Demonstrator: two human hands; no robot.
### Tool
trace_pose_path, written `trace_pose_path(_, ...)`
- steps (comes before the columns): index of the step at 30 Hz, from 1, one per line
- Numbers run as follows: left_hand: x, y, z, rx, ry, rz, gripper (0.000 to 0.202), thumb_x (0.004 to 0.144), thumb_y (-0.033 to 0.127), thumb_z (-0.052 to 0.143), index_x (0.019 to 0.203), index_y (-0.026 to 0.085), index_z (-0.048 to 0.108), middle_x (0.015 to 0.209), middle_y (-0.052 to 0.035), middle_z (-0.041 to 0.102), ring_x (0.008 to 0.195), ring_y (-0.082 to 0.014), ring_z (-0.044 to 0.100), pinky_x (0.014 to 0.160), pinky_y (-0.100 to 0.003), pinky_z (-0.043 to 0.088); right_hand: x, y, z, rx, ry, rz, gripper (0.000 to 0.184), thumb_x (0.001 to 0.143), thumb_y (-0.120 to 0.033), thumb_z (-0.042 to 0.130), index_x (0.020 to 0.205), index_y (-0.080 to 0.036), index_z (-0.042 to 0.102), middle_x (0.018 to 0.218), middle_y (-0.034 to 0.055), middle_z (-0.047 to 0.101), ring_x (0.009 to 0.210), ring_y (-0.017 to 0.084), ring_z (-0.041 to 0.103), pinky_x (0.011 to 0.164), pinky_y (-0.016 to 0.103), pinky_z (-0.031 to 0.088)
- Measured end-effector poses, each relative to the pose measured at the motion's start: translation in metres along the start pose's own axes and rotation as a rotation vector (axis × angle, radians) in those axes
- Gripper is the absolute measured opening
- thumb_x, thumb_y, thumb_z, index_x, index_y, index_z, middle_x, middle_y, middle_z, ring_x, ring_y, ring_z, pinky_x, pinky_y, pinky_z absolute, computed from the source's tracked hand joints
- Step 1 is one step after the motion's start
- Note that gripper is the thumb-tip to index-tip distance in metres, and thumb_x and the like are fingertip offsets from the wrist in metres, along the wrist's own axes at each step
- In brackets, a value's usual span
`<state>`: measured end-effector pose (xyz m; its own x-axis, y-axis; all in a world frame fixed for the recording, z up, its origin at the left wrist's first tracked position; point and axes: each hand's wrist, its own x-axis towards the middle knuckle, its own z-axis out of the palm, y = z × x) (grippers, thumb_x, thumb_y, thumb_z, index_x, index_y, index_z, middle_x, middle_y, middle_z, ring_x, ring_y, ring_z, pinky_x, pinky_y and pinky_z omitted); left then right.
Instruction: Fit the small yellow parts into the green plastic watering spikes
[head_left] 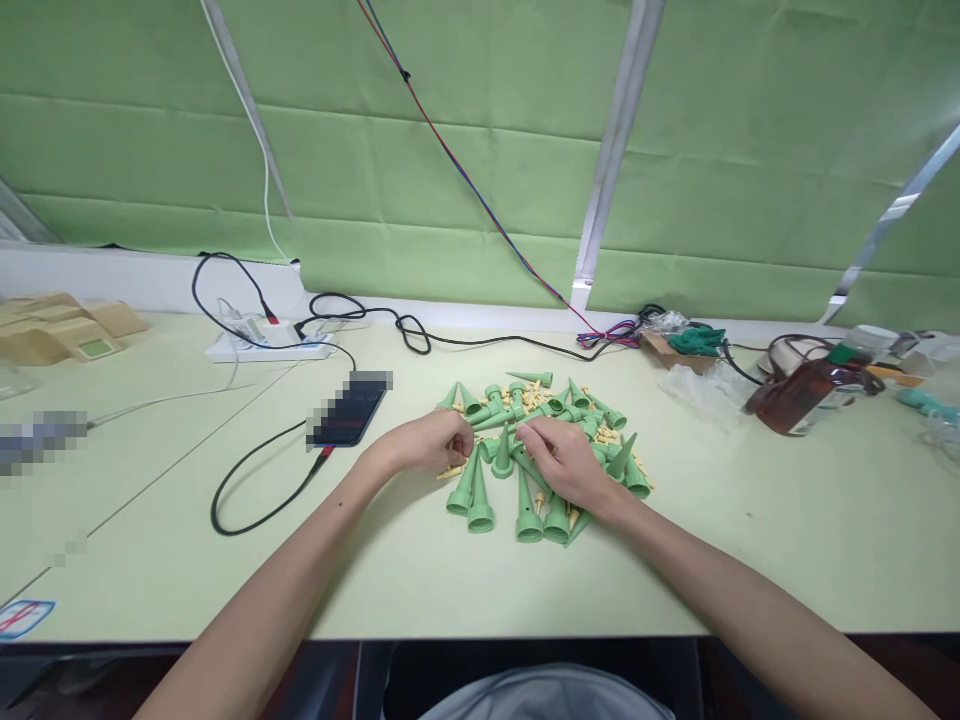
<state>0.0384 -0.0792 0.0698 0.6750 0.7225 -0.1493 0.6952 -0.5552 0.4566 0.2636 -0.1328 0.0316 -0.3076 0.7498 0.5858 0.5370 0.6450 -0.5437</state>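
A pile of green plastic cone-shaped spikes (480, 505) with ringed, hollow wide ends lies on the table, mixed with small yellow pointed pieces (540, 502). My left hand (436, 440) is at the pile's left side, its fingers curled closed near the cones and a few yellow pieces. Over the middle of the heap, my right hand (564, 462) has thumb and fingers drawn together, just above several cones. Whatever either hand may pinch is hidden by the fingers or too small to tell. Part of the pile is covered by my right hand.
To the left lies a phone (351, 410) with a black cable, near a white power strip (270, 345). A brown bottle (806, 397) lies on its side at right, beside clear plastic wrap (709, 395) and a small cardboard box (679, 353). Brown packets (64, 325) sit far left.
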Motion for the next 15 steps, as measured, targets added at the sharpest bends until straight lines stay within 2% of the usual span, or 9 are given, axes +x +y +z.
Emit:
trace_pose_path(6,0.0018,-0.0039,0.0030,0.049,0.008,0.024,0.013,0.066,0.013,0.050,0.066,0.018,0.062,0.066,-0.0019,0.061,0.060,-0.0161,0.050,0.054,-0.027,0.034,0.0000,0.0001,0.0003,0.013,-0.006,0.007,0.039,0.101,-0.032,0.037,0.064,-0.021,0.036,0.060,-0.0020,0.042,0.056,0.014,0.040,0.059,0.029,0.032)
trace_pose_path(15,0.0000,-0.0055,0.0012,0.055,-0.001,-0.010,0.011,0.068,0.015,0.052,0.067,0.018,0.063,0.065,-0.0020,0.060,0.059,-0.0159,0.048,0.054,-0.026,0.033,0.0000,0.0006,0.0005,0.012,-0.010,0.005,0.037,0.101,-0.029,0.038,0.065,-0.021,0.033,0.059,-0.0027,0.040,0.055,0.013,0.038,0.058,0.028,0.030)
